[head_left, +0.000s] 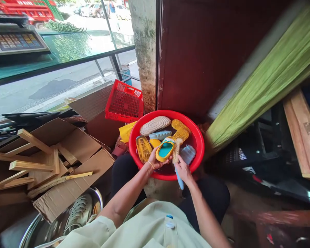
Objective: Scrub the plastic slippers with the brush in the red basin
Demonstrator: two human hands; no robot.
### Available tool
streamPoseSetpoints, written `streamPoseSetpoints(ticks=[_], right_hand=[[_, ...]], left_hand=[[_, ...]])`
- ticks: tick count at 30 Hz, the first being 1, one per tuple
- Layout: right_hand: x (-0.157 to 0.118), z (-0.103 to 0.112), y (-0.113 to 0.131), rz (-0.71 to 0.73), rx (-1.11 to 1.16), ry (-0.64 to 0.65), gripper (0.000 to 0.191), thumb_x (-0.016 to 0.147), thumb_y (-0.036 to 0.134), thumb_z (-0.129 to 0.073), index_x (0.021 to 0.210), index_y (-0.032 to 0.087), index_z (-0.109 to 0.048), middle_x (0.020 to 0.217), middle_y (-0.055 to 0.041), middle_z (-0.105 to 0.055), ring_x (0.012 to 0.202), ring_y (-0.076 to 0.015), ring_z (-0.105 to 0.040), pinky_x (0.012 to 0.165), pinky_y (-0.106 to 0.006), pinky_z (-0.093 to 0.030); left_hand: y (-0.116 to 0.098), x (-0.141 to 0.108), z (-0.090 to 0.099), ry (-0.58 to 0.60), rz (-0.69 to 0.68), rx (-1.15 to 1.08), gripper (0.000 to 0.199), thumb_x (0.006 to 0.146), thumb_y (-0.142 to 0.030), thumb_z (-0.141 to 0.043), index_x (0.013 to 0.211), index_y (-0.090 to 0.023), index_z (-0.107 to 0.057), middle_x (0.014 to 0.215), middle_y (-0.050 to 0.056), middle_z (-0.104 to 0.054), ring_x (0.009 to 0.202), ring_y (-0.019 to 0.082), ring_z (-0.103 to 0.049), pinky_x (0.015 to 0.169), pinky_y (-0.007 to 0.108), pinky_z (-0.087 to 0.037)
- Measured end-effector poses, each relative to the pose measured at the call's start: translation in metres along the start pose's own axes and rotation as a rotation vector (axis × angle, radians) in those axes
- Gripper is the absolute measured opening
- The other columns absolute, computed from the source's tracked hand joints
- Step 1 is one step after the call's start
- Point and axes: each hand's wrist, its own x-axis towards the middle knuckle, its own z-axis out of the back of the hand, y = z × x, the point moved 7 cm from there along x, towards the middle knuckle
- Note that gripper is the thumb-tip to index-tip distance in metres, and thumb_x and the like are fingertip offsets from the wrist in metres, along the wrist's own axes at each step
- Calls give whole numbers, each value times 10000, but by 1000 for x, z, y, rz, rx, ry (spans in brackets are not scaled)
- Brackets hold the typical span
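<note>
At the frame's centre, the left hand (158, 162) is clasping the slipper (165, 151) over the tub (132, 150), presumably steadying it, while the right hand (184, 169) is gripping the brush (176, 151) close beside it.

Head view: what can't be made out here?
All in the head view:
Left hand: partly hidden by the yellow shoe it holds.
Brush: part of its handle is covered by the right hand.
Basin: bottom mostly hidden by the shoes in it.
Bowl: partly covered by cardboard and cut off by the bottom edge.
Scale: cut off by the left edge; labels too small and blurred to read.
</note>
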Motion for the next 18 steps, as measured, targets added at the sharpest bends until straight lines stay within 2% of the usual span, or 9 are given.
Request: streamPoseSetpoints(ticks=[3, 5, 7, 10, 13, 16, 18], right_hand=[[-4, 26, -15, -77, 111, -91, 786, 878, 509, -508, 1542, 90, -476, 618, 5, -668, 588, -218, -660, 572, -302, -506], [-2, 48, -16, -94, 145, -175, 809, 866, 522, -520, 1555, 102, -463, 630, -1, -685, 611, -225, -678, 587, -307, -519], [3, 62, -15, -101, 172, -213, 812, 865, 521, -516, 1555, 98, -463, 629, -8, -689, 628, -233, -690, 602, -315, -531], [4, 63, -17, -98, 189, -181, 825, 865, 524, -521, 1558, 82, -456, 625, -12, -688, 645, -241, -699, 619, -324, -540], [0, 52, -25, -63, 161, -114, 838, 874, 544, -531, 1566, 77, -447, 633, -11, -690, 649, -234, -695, 640, -325, -538], [-2, 46, -31, -17, 150, -101, 843, 889, 574, -522, 1564, 74, -448, 658, -19, -704, 660, -227, -696, 664, -325, -541], [-2, 47, -35, -20, 171, -152, 864, 893, 595, -509, 1564, 57, -433, 671, -31, -716, 667, -232, -703, 665, -326, -547]], left_hand=[[4, 1, 0, -9, 52, 155, 702, 927, -675, -478, 1249, -79, -659, 970, 215, -758, 813, 292, -749, 642, 344, -582], [7, 7, -1, -55, 68, 336, 624, 923, -636, -553, 1235, -110, -675, 899, 176, -765, 713, 279, -730, 615, 360, -572], [3, 15, 0, -144, 0, 523, 480, 919, -554, -635, 1139, -135, -715, 779, 122, -749, 616, 251, -689, 588, 341, -542], [-12, 24, 1, -278, -141, 700, 261, 882, -425, -736, 841, -167, -736, 525, 35, -599, 565, 236, -655, 587, 291, -492], [-38, 27, -6, -343, -319, 845, 158, 781, -309, -839, 741, -218, -715, 464, -1, -489, 758, 279, -717, 709, 266, -506], [-72, 34, -27, -395, -583, 1051, 198, 678, -240, -894, 777, -244, -723, 591, 23, -570, 1032, 319, -694, 896, 286, -503], [-87, 51, -39, -415, -638, 1078, 194, 671, -206, -879, 750, -234, -704, 705, 53, -631, 1144, 326, -650, 974, 296, -480]])
